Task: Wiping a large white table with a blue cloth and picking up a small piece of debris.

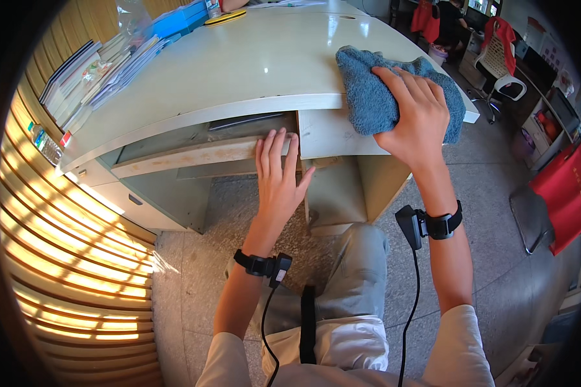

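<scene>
My right hand (414,113) grips a blue-grey terry cloth (368,96), which drapes over the front edge at the right end of a white desk (252,63). Part of the cloth hangs across the white drawer front (322,133) below the desktop. With fingers spread, my left hand (281,169) rests on the front lip of a pulled-out keyboard tray (189,157) under the desktop. Brown stains mark that lip. A dark flat object (244,121) lies in the tray, partly hidden by the desktop. Both wrists wear black strapped devices with cables.
Stacked papers and books (111,72) and a blue box (181,19) occupy the desk's left side. A plastic bottle (46,142) stands by the slatted wall. An open compartment (339,188) is below the drawer. Chairs with red covers (564,193) and a seated person (450,22) are at right.
</scene>
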### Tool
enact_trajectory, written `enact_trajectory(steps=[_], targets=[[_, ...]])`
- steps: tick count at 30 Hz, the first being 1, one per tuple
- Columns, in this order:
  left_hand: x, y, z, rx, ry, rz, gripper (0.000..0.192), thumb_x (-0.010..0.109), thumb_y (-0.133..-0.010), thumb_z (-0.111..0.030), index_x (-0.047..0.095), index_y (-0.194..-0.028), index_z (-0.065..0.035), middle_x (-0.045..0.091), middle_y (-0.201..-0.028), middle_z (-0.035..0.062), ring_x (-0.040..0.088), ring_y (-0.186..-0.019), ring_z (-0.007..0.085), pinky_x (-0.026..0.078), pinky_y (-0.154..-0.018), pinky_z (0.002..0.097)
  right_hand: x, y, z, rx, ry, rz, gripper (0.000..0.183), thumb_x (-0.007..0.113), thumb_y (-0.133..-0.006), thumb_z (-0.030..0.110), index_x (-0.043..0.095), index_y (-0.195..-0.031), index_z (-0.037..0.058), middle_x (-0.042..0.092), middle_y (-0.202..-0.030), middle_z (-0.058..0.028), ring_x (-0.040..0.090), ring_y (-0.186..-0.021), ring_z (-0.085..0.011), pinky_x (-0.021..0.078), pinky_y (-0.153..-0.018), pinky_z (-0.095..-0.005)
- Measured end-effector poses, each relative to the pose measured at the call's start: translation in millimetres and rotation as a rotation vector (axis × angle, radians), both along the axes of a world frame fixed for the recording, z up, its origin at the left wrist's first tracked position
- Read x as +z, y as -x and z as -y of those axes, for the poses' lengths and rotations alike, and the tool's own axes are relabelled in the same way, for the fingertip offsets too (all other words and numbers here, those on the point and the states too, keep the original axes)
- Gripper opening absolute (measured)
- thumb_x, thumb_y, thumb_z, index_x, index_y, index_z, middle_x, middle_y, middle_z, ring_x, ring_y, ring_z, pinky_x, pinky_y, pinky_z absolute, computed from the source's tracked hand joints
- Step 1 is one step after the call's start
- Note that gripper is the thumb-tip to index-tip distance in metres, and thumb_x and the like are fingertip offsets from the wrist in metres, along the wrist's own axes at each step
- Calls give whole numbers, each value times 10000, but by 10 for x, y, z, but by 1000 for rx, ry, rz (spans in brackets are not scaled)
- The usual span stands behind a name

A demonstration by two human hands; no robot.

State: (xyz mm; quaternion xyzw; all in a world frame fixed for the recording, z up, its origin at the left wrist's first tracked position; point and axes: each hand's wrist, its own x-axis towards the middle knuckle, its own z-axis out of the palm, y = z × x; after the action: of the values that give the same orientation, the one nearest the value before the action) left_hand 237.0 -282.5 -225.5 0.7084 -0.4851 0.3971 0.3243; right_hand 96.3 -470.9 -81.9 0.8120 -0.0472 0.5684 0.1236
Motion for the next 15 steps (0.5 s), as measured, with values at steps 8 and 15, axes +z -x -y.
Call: enact_trajectory(steps=[8, 15], targets=[[-564, 138, -88, -425, 379, -1173, 266, 656, -1014, -184, 670, -1130, 54, 702, -958, 153, 703, -806, 216, 612, -699, 347, -11, 9, -10, -32, 10, 11, 545, 744, -630, 199, 710, -1172, 154, 728, -1114, -122, 682, -1019, -327, 481, -962, -405], [-406, 39, 224, -714, 511, -1437, 321, 611, -1044, -232, 651, -1117, 78, 701, -988, 156, 696, -817, 200, 617, -680, 353, -49, -49, 24, -38, 52, 22, 631, 739, -532, 217, 707, -1161, 175, 725, -1101, -103, 680, -1001, -304, 481, -946, -408]])
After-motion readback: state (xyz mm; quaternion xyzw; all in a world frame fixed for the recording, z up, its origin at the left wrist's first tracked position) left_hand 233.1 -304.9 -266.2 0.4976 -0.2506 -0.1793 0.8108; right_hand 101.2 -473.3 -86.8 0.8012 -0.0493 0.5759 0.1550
